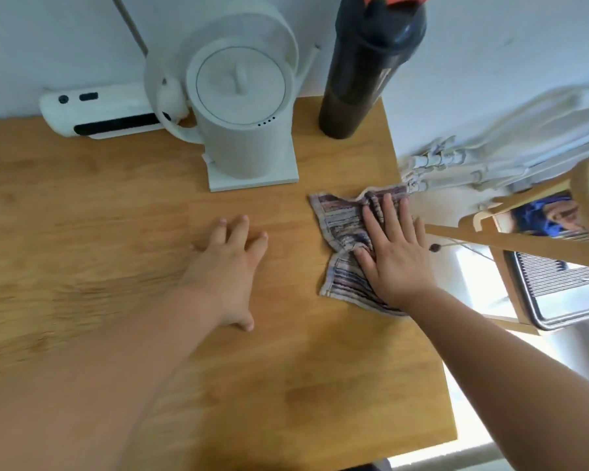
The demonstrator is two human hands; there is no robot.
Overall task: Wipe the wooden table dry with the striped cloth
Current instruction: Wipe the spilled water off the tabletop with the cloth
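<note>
The right hand (pixel 393 256) presses flat, fingers spread, on the striped cloth (pixel 346 232), which lies crumpled on the table (pixel 116 205) in front and right of the kettle (pixel 244 113). The left hand (pixel 228 266) rests open on bare wood, in front of the kettle.

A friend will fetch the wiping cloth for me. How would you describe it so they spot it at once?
On the wooden table, look to the right edge, in front of the dark bottle. The striped cloth lies crumpled under the right hand, the only fabric on the table.

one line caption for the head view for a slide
Right hand presses a striped cloth flat near the wooden table's right edge.
</note>
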